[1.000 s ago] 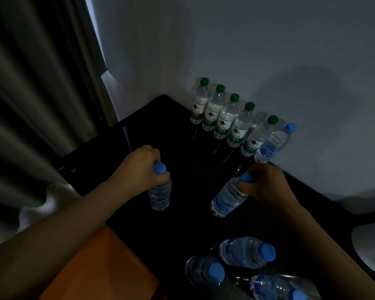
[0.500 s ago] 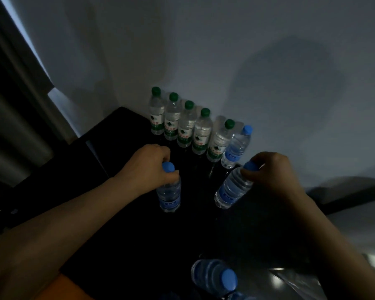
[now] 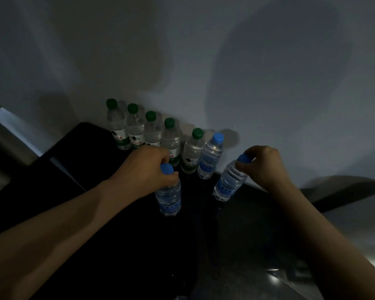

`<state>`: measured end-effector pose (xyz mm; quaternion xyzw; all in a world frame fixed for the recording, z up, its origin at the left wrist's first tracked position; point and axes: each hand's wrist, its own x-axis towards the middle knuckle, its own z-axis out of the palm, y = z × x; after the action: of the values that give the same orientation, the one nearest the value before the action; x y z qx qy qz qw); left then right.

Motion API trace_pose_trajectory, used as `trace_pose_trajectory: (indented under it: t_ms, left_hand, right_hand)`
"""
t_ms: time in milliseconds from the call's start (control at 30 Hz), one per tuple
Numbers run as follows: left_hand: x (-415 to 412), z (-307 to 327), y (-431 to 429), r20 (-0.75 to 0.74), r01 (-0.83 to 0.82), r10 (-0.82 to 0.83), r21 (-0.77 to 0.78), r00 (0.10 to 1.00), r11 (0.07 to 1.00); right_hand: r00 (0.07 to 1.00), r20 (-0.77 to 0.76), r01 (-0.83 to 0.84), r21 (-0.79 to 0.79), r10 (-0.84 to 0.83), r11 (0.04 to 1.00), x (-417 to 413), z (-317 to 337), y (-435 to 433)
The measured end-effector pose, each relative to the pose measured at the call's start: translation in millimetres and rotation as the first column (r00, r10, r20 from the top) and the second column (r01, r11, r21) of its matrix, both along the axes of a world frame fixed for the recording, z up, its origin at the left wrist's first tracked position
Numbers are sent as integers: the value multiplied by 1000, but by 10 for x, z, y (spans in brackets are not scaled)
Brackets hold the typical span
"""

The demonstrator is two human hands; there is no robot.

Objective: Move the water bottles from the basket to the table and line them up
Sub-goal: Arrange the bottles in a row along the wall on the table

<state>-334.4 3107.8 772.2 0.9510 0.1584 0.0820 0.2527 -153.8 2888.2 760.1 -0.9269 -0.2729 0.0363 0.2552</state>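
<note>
Left hand (image 3: 147, 167) grips a blue-capped bottle (image 3: 168, 197) by the neck, upright over the dark table (image 3: 91, 161). Right hand (image 3: 264, 164) pinches the cap of a second blue-capped bottle (image 3: 228, 182), tilted, just right of the row of bottles (image 3: 160, 135) against the wall.

Two bare hands in shot, and two bare forearms behind them. The left hand (image 3: 146, 167) shows its back and a ridge of knuckles. The left forearm (image 3: 63, 230) runs uncovered from the wrist all the way to the lower-left edge of the frame, looking broader as it nears the lens. Over to the right hand (image 3: 263, 167): same story, rounded knuckles, nothing worn over it. The right forearm (image 3: 325, 234) is bare too, right down to the bottom-right corner. The light is dim, so both arms sit in soft shadow, and fine detail on fingers and nails can't be made out.
</note>
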Motion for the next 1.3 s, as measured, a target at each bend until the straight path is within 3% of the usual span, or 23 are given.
trace_pose_trajectory:
  t_ms: [533, 1300]
  left_hand:
    - [447, -223, -123, -34, 82, -82, -18, 996, 996]
    - [469, -275, -57, -57, 86, -91, -78, 994, 993]
  right_hand:
    - [997, 65, 37, 51, -40, 998, 583, -201, 166]
    - [997, 66, 21, 72, -26, 997, 614, -406, 259]
